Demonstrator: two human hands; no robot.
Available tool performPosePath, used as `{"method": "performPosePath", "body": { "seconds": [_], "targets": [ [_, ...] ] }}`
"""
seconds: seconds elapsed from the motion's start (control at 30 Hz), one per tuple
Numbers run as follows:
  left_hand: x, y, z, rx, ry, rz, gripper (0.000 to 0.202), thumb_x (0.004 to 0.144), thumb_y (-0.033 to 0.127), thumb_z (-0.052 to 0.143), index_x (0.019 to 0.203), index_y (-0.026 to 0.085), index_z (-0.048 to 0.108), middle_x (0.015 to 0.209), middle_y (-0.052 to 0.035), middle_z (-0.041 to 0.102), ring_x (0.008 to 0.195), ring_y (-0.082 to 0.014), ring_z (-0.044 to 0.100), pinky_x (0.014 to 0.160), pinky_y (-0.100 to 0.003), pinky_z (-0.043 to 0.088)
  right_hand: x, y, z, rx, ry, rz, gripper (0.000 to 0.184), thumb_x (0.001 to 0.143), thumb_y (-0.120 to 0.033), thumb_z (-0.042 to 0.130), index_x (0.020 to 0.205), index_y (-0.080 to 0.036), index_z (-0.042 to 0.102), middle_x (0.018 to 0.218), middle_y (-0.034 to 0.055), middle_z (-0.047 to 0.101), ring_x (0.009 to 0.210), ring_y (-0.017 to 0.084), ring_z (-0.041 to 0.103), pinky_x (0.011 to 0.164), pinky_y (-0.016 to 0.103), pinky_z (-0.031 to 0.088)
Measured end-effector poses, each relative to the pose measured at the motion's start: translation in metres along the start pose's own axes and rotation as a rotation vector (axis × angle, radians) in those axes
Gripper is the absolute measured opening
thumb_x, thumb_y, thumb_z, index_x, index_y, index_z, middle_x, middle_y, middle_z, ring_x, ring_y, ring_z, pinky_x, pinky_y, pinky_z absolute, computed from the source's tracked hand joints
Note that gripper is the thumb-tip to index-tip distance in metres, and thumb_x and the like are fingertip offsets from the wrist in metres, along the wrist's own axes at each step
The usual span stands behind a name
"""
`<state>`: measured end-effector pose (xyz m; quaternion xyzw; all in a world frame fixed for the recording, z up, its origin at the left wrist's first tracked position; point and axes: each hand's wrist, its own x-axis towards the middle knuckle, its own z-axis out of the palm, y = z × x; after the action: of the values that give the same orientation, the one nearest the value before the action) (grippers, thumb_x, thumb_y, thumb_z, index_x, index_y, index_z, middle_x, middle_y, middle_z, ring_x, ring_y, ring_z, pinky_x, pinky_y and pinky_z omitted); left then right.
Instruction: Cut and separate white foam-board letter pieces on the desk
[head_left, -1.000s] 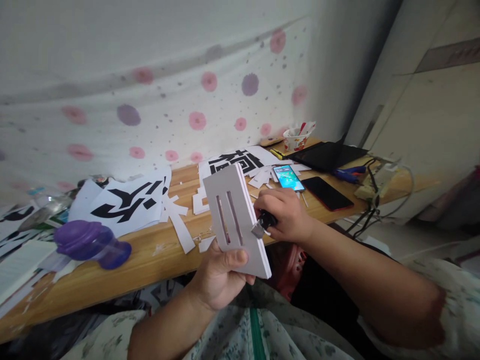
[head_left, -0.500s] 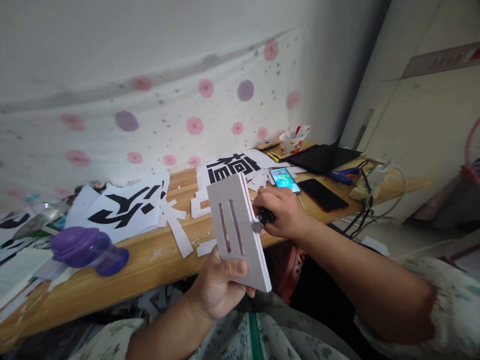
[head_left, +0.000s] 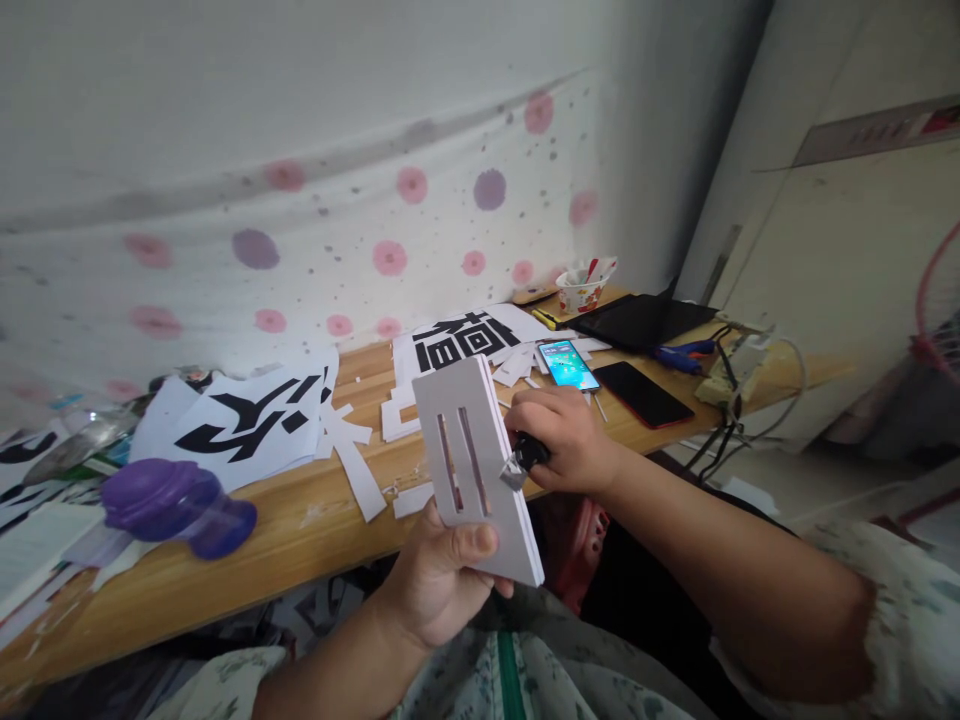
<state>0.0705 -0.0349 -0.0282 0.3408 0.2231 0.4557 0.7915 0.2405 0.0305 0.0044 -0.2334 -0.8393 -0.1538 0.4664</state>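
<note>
My left hand (head_left: 450, 560) grips the lower end of a layered white foam board (head_left: 478, 450), thumb on its face and fingers behind. Two long narrow slots are cut through the board, which is held upright and tilted above the table's front edge. Closed round the black handle of a utility knife (head_left: 531, 452), my right hand (head_left: 566, 440) is at the board's right edge. The knife's short metal blade lies against the board near that edge; how far it goes in, I cannot tell.
On the wooden table (head_left: 315, 520) lie paper sheets with black characters (head_left: 251, 415), white offcuts (head_left: 360, 480), a purple bottle (head_left: 180, 500), a lit phone (head_left: 568, 366), a dark phone (head_left: 646, 393), blue-handled pliers (head_left: 682, 355), a patterned cup (head_left: 583, 292) and cables near a power strip (head_left: 731, 370).
The knife and my right hand have shifted slightly down along the board's right edge, and more of the blade shows over its face. My left hand keeps its grip.
</note>
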Motion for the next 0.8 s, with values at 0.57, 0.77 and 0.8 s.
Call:
{"method": "performPosePath", "body": {
  "seconds": [0.57, 0.77, 0.8],
  "targets": [
    [-0.003, -0.004, -0.008, 0.017, -0.093, -0.041, 0.028, 0.057, 0.026, 0.080, 0.079, 0.012, 0.067, 0.059, -0.0019, 0.063, 0.042, -0.0092, 0.056, 0.035, -0.015, 0.046, -0.002, 0.006, -0.001, -0.102, 0.020, 0.039, 0.005, 0.073, -0.018, 0.044, 0.069, -0.020, 0.047, 0.057, -0.0008, 0.051, 0.050, 0.013, 0.045, 0.049, 0.025, 0.029],
    [-0.005, -0.004, -0.001, 0.060, -0.077, -0.030, 0.029, 0.057, 0.026, 0.080, 0.079, 0.013, 0.067, 0.061, -0.0013, 0.063, 0.045, -0.0095, 0.058, 0.037, -0.015, 0.047, -0.008, 0.017, 0.002, -0.072, 0.062, 0.135, 0.002, 0.069, -0.019, 0.046, 0.069, -0.021, 0.047, 0.059, -0.0001, 0.055, 0.051, 0.014, 0.049, 0.050, 0.024, 0.033],
    [-0.005, -0.003, 0.000, 0.066, -0.077, -0.026, 0.029, 0.057, 0.026, 0.080, 0.080, 0.013, 0.067, 0.061, -0.0015, 0.063, 0.045, -0.0098, 0.058, 0.037, -0.015, 0.047, -0.009, 0.018, 0.002, -0.055, 0.068, 0.171, 0.003, 0.069, -0.018, 0.047, 0.070, -0.021, 0.048, 0.060, 0.0001, 0.057, 0.052, 0.014, 0.051, 0.051, 0.024, 0.034]
  ]
}}
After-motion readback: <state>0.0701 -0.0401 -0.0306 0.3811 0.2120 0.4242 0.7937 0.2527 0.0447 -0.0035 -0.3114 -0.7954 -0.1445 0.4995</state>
